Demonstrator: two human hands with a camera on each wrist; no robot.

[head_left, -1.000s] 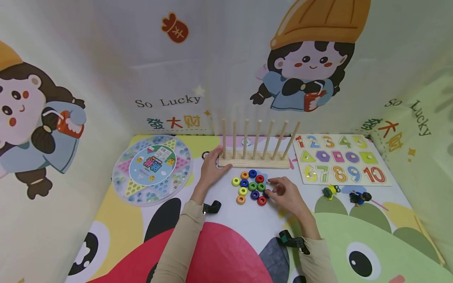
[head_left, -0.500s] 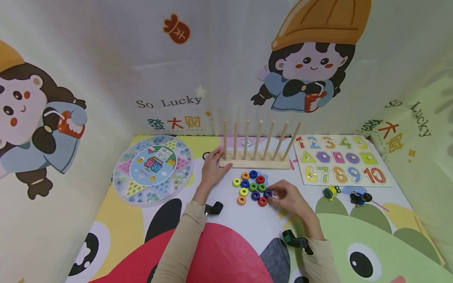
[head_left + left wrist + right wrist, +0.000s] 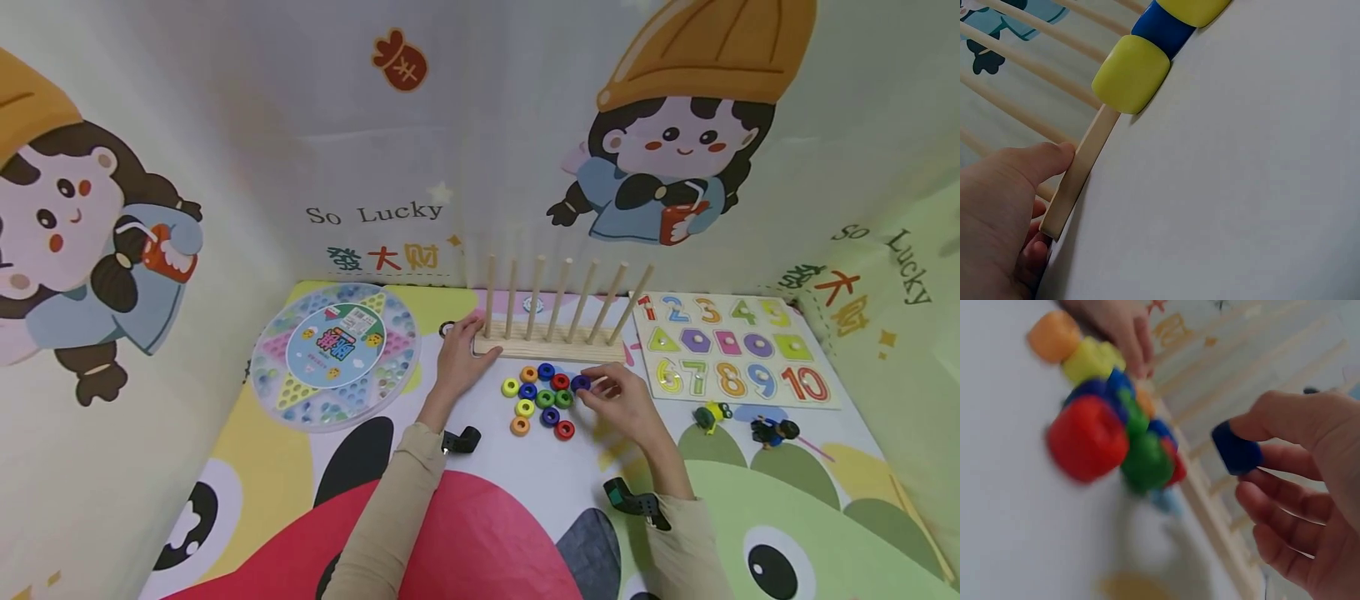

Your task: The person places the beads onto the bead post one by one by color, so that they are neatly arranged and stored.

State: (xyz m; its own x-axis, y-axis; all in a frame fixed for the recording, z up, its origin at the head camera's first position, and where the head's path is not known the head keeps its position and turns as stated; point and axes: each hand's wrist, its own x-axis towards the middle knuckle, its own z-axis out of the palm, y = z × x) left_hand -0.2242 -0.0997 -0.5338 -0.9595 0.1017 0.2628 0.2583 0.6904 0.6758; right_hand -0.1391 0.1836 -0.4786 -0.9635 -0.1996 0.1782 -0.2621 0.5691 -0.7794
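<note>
Left hand (image 3: 465,360): one, closed about the left end of the rack (image 3: 551,352), thumb laid along the front of the base, fingertips past its end.
Right hand (image 3: 618,398): one, nearly closed at thumb and forefinger, which pinch a single dark blue ring (image 3: 581,383); the other fingers are loosely bent.
Held ring: one, at the far right corner of the group in the head view, near the front edge of the rack; the right wrist view shows it apart from the rest.
Rack: one, at the back of the table, with seven upright pegs (image 3: 559,298) in a single row.
Rings on the cloth (image 3: 517,479): eleven, clustered in front of the rack, several touching.
By colour: two yellow rings (image 3: 510,392), two orange rings (image 3: 520,432), two red rings (image 3: 565,436), two green rings (image 3: 563,404), three blue rings (image 3: 528,397).
Total rings: twelve, counting the held one.
Board (image 3: 725,317): one, right of the rack, bearing numerals 1 to 10 and five shapes.
Toys: two, a yellow-green figure (image 3: 709,417) and a dark figure (image 3: 772,432), below the board.
Round game (image 3: 336,346): one, left of the left hand.
Sleeves (image 3: 390,517): two, beige.
</note>
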